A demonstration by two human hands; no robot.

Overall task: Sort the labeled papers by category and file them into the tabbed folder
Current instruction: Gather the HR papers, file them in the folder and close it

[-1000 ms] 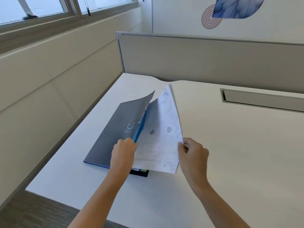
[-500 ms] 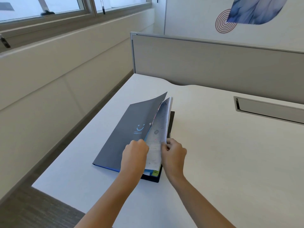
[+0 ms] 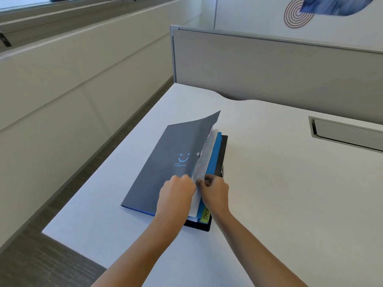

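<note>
A dark grey tabbed folder (image 3: 165,162) with a blue smiley on its cover lies on the white desk (image 3: 279,183), its cover lifted a little. A written sheet of paper (image 3: 204,160) stands almost on edge inside it, beside a blue divider (image 3: 215,150). A yellow-green tab (image 3: 205,215) with handwriting sticks out at the near end. My left hand (image 3: 176,193) grips the cover's edge. My right hand (image 3: 214,190) pinches the near edge of the paper. The two hands almost touch.
A grey partition screen (image 3: 269,65) closes the desk's far side. A recessed cable tray (image 3: 344,133) sits at the right. The desk's left edge drops to a carpeted floor (image 3: 41,255) beside a beige wall.
The paper was spread wide to the right a second ago. My right hand has swung it left into the folder, and the cover has come down closer over it.
</note>
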